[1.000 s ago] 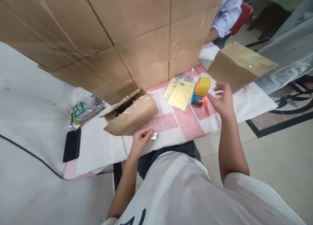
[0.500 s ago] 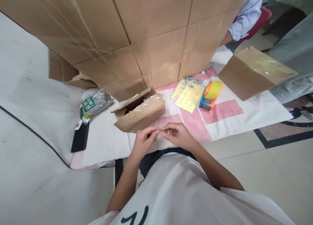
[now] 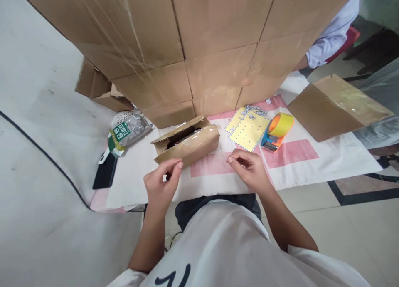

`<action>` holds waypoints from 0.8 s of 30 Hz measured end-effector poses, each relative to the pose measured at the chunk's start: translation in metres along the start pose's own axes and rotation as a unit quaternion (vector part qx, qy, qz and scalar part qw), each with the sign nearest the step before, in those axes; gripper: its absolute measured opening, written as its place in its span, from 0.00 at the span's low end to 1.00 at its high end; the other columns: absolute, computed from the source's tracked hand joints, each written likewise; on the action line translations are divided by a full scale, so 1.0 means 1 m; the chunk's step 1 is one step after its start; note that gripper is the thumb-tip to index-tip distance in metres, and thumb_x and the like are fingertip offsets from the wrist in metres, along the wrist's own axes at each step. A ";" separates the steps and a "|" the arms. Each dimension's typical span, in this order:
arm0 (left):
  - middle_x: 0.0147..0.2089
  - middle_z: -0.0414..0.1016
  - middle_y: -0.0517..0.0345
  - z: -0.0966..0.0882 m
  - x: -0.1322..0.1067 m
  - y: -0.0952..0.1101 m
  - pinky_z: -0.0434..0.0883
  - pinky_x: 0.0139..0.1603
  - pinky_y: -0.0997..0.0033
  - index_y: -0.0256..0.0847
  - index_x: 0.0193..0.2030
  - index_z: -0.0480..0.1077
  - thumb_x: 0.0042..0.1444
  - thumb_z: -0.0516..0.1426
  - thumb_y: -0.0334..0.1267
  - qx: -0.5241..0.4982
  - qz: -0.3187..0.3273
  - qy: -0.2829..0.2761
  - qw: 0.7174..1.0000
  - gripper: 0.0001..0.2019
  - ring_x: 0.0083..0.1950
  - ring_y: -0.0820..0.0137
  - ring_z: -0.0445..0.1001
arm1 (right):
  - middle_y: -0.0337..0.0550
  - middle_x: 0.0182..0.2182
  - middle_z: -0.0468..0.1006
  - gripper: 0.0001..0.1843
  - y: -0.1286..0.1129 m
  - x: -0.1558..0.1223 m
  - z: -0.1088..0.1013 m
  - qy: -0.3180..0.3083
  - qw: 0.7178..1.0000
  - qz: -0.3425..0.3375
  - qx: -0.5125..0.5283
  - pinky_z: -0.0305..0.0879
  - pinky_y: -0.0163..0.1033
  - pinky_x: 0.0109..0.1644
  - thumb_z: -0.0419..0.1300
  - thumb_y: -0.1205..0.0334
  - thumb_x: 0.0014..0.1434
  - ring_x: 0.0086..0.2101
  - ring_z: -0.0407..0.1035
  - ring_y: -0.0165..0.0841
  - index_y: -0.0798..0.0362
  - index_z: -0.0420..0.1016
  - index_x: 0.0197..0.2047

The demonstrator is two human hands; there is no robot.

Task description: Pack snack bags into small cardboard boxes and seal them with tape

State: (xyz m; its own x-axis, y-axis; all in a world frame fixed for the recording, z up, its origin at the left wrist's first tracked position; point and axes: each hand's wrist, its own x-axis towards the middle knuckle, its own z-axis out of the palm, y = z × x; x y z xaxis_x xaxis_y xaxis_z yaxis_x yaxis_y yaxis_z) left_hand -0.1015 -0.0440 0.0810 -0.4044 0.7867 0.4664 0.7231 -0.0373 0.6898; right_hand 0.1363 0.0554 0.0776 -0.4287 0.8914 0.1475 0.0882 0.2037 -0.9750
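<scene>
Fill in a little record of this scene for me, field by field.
Left hand: by the open small box; fingertips drawn together, anything held unclear
Right hand: fingertips drawn together, anything held unclear; near the yellow sheets
Beside the sheets: tape dispenser
At left: plastic bag, dark phone
Behind: stacked cartons
Another person: sleeve, upper right

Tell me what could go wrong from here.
The left hand is close to the small open box and might knock it. Grabbing the tape dispenser could disturb the yellow cards beside it. The dark phone lies near the edge of the table, so a nudge might send it off.
</scene>
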 end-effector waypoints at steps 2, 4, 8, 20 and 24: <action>0.41 0.84 0.54 -0.004 0.010 0.000 0.73 0.48 0.64 0.46 0.46 0.80 0.62 0.63 0.43 0.099 0.120 0.005 0.988 0.08 0.42 0.64 0.80 | 0.38 0.25 0.68 0.16 -0.003 0.007 -0.008 -0.024 1.000 -0.011 -0.003 0.55 0.38 0.30 0.61 0.56 0.66 0.27 0.60 0.30 0.51 0.70 0.28; 0.63 0.77 0.46 -0.001 0.021 -0.002 0.65 0.66 0.50 0.46 0.59 0.76 0.61 0.64 0.46 0.198 0.166 -0.023 0.966 0.20 0.64 0.51 0.74 | 0.38 0.25 0.69 0.16 -0.008 0.015 -0.010 -0.034 0.999 -0.023 -0.004 0.55 0.39 0.31 0.61 0.56 0.67 0.27 0.60 0.30 0.51 0.71 0.28; 0.76 0.60 0.42 0.015 0.028 -0.015 0.46 0.77 0.40 0.39 0.77 0.55 0.64 0.60 0.49 0.281 0.116 -0.124 0.945 0.38 0.78 0.47 0.56 | 0.38 0.26 0.69 0.14 -0.019 0.034 -0.006 -0.031 0.998 -0.059 0.007 0.57 0.40 0.33 0.63 0.55 0.67 0.29 0.62 0.32 0.50 0.72 0.29; 0.73 0.66 0.45 0.026 0.016 -0.030 0.49 0.77 0.40 0.41 0.77 0.55 0.65 0.58 0.43 0.262 0.087 -0.147 0.950 0.35 0.76 0.49 0.60 | 0.39 0.29 0.70 0.15 -0.039 0.094 0.019 -0.129 0.987 -0.093 0.002 0.61 0.41 0.38 0.65 0.49 0.64 0.32 0.64 0.33 0.49 0.71 0.32; 0.75 0.62 0.49 0.027 0.014 -0.034 0.50 0.75 0.37 0.52 0.74 0.61 0.68 0.56 0.44 0.265 0.115 -0.136 0.948 0.28 0.76 0.47 0.60 | 0.37 0.29 0.68 0.17 -0.042 0.115 0.036 -0.166 0.983 -0.058 0.044 0.60 0.39 0.37 0.67 0.47 0.61 0.31 0.62 0.31 0.50 0.71 0.32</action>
State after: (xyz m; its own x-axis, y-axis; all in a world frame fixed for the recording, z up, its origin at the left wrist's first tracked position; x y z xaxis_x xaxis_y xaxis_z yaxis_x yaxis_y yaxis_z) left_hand -0.1169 -0.0152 0.0492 -0.0949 0.9279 0.3606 0.9835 0.0313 0.1784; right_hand 0.0511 0.1348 0.1292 -0.7021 0.6800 0.2113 -0.0505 0.2484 -0.9673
